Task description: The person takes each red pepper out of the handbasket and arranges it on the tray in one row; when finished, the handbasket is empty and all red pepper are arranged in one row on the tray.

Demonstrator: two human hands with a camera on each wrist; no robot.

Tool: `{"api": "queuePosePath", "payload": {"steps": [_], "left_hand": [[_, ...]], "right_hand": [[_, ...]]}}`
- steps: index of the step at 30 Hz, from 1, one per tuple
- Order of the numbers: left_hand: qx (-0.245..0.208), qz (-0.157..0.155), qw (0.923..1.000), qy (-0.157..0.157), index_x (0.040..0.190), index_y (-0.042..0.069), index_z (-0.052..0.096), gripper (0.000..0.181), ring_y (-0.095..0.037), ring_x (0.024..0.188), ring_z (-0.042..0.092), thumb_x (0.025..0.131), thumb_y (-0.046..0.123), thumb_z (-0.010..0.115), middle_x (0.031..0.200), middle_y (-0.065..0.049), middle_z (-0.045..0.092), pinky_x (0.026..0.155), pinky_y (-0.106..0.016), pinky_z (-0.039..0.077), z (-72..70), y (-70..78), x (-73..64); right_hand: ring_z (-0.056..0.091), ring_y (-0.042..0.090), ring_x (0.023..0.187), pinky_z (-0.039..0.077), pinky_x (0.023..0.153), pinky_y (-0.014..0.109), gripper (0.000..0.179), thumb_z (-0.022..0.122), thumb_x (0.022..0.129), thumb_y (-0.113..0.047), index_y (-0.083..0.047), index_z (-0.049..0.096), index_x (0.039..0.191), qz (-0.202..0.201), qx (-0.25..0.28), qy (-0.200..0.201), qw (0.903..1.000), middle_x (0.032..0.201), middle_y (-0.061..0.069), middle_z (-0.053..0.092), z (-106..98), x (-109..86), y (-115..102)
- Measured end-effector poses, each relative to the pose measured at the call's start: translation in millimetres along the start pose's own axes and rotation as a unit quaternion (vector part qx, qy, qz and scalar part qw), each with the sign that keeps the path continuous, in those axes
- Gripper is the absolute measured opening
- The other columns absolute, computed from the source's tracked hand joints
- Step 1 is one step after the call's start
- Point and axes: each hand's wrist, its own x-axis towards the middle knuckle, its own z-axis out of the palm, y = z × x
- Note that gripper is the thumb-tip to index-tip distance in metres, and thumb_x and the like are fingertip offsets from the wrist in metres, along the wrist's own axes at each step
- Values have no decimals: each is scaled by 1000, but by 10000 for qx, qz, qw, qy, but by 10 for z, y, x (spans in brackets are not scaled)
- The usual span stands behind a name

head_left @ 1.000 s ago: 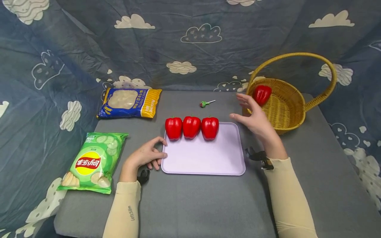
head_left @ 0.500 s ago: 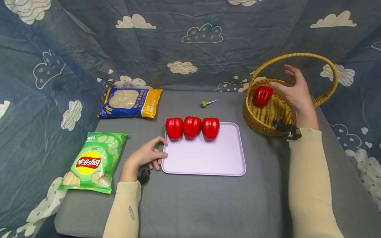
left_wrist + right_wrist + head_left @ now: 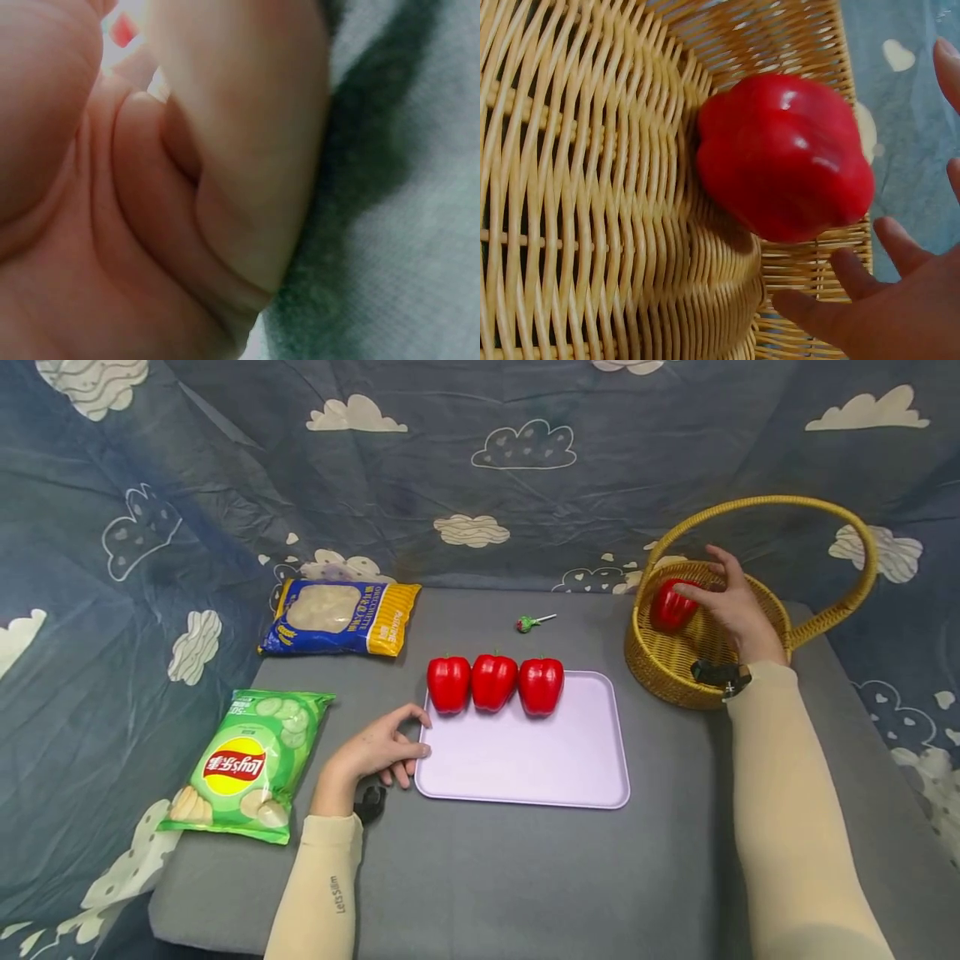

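Observation:
A red bell pepper lies inside the wicker basket at the right. Over the basket, my right hand is spread beside this pepper, its thumb overlapping the pepper in the head view. In the right wrist view the same pepper is separate from the visible fingers. My left hand rests at the left edge of the lilac tray, thumb and forefinger apart on the rim. Three red bell peppers stand in a row along the tray's back edge. The left wrist view shows mostly palm and bent fingers.
A green bag of chips lies at the left, and a blue and yellow pasta bag behind it. One lollipop lies behind the tray. The basket's tall handle arches above it. A cloud-patterned cloth hangs behind the table.
From the basket's left side, my right hand has moved right over the basket, then slightly back left towards the pepper inside. The left hand stays at the tray. The head view has shifted slightly.

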Motion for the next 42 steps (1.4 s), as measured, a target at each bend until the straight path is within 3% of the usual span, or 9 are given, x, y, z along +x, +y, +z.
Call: {"api": "queuePosePath", "payload": {"steps": [7, 14, 20, 28, 33, 42], "left_hand": [[15, -33, 10000, -12, 137, 26, 51, 44, -19, 56, 72, 100, 28, 75, 73, -7, 71, 49, -25, 51, 14, -2, 9], [21, 32, 10000, -9, 137, 24, 51, 44, -19, 55, 72, 100, 28, 75, 72, -7, 70, 49, -26, 50, 13, -4, 15], [29, 35, 10000, 3, 136, 25, 51, 43, -19, 55, 71, 100, 27, 75, 72, -6, 70, 48, -25, 50, 18, -1, 8], [26, 20, 10000, 15, 137, 24, 51, 44, -18, 54, 71, 100, 27, 75, 72, -6, 70, 48, -25, 49, 18, 4, 0], [-2, 7, 10000, 0, 137, 24, 51, 44, -18, 55, 71, 100, 27, 75, 71, -6, 70, 48, -25, 49, 19, 9, -2], [5, -41, 10000, -11, 137, 25, 51, 44, -18, 55, 71, 100, 27, 75, 72, -6, 70, 49, -25, 49, 15, 20, 2]], "right_hand": [[6, 43, 164, 16, 132, 63, 97, 74, 99, -43, -46, 6, 168, 68, -379, -295, 9988, 180, 10, -8, -12, 140, 153], [29, 41, 148, 32, 127, 61, 96, 72, 99, -49, -44, 7, 169, 243, -669, -464, 9964, 179, 14, 1, 12, 149, 210], [39, 36, 138, 45, 117, 48, 94, 71, 98, -53, -41, 11, 169, 267, -953, -509, 9938, 171, 21, 17, 18, 154, 256], [37, 39, 137, 55, 99, 31, 101, 73, 98, -49, -42, 3, 170, 444, -1060, -760, 9905, 174, 24, 10, -10, 198, 310], [39, 37, 135, 55, 90, 22, 100, 73, 99, -44, -41, 2, 170, 487, -1032, -829, 9900, 176, 24, 5, -2, 195, 297], [46, 36, 124, 54, 87, 23, 94, 68, 104, -37, -34, 2, 171, 418, -1127, -847, 9891, 173, 28, 10, 10, 169, 270]]}}
